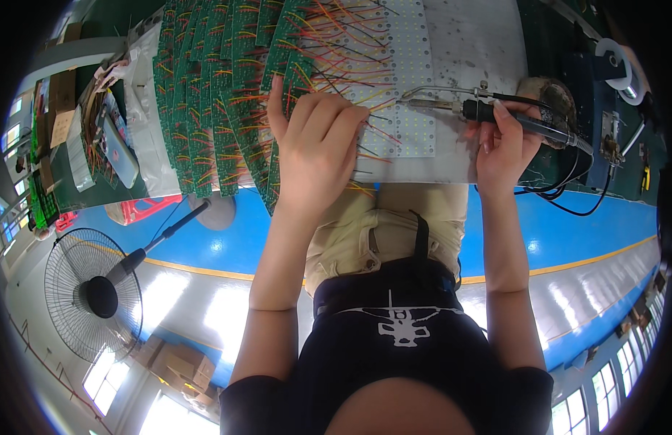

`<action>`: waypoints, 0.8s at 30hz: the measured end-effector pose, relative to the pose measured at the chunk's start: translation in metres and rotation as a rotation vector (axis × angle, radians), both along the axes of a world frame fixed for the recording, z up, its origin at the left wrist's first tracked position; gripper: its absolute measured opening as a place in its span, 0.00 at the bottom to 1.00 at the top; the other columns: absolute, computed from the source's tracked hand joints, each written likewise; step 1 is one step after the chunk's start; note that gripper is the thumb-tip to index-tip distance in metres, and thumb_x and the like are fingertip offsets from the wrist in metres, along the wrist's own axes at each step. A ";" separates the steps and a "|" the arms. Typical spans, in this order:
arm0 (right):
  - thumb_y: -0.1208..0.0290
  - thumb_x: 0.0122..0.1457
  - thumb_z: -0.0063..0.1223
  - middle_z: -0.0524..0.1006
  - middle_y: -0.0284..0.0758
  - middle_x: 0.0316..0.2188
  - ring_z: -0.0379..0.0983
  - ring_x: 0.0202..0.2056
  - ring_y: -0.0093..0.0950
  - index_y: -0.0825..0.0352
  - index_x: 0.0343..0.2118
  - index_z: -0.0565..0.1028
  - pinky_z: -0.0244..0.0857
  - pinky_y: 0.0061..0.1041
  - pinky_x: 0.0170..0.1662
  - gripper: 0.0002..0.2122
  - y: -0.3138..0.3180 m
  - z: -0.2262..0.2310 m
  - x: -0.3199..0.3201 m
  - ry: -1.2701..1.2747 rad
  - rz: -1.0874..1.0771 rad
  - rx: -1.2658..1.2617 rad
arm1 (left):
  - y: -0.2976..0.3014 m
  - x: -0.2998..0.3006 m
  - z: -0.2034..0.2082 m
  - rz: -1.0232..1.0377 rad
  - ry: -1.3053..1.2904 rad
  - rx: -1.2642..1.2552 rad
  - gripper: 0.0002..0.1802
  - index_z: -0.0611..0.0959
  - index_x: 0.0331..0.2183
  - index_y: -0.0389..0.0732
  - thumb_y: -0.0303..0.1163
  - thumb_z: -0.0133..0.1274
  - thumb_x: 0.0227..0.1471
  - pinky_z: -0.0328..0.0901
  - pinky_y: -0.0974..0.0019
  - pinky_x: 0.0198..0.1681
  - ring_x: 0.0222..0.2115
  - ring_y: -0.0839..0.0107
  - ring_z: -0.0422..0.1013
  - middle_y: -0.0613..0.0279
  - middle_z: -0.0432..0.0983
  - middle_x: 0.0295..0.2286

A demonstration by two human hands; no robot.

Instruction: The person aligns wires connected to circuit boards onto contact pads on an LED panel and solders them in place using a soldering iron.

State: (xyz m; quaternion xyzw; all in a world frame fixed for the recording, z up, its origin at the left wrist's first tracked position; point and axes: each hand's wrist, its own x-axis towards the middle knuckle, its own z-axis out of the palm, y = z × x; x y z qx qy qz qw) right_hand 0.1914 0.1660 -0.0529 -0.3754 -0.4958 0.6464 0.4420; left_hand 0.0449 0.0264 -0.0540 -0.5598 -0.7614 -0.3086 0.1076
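My right hand (508, 148) is closed around the black handle of a soldering iron (483, 112), which has a thin curved metal feed tube beside its tip. The tip points left, over a white board dotted with small pale squares (414, 65). My left hand (314, 141) is palm down at that board's left side, thumb and forefinger pinched together at what looks like a thin wire; its outer finger stretches over the green circuit boards (231, 109). Red, yellow and black wires (350, 47) fan from the green boards across the white one.
Overlapping rows of wired green boards cover the table's left half. A solder spool (617, 69) on a dark feeder stands at the right, with black cables (568, 190) looping near the front edge. At the far left lies a phone (120, 161). A fan (96, 296) stands on the floor.
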 end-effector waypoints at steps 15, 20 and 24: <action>0.78 0.49 0.43 0.61 0.31 0.12 0.51 0.09 0.15 0.71 0.24 0.63 0.61 0.20 0.17 0.03 0.000 0.000 -0.001 -0.026 0.012 0.040 | 0.000 0.001 0.000 0.007 0.008 -0.005 0.08 0.76 0.22 0.44 0.22 0.55 0.32 0.43 0.48 0.54 0.29 0.72 0.66 0.70 0.68 0.22; 0.79 0.49 0.44 0.61 0.31 0.11 0.52 0.10 0.15 0.71 0.24 0.64 0.61 0.20 0.17 0.03 -0.001 0.001 -0.002 -0.027 0.010 0.047 | 0.000 0.001 0.000 0.005 0.010 -0.003 0.09 0.76 0.22 0.44 0.22 0.54 0.32 0.43 0.48 0.54 0.29 0.72 0.66 0.70 0.68 0.22; 0.79 0.49 0.45 0.61 0.30 0.11 0.53 0.11 0.15 0.70 0.24 0.64 0.62 0.20 0.18 0.03 -0.002 0.000 -0.001 -0.047 -0.010 0.059 | 0.000 0.000 -0.001 0.002 0.008 -0.001 0.09 0.76 0.22 0.44 0.22 0.54 0.32 0.43 0.49 0.54 0.29 0.71 0.66 0.70 0.68 0.22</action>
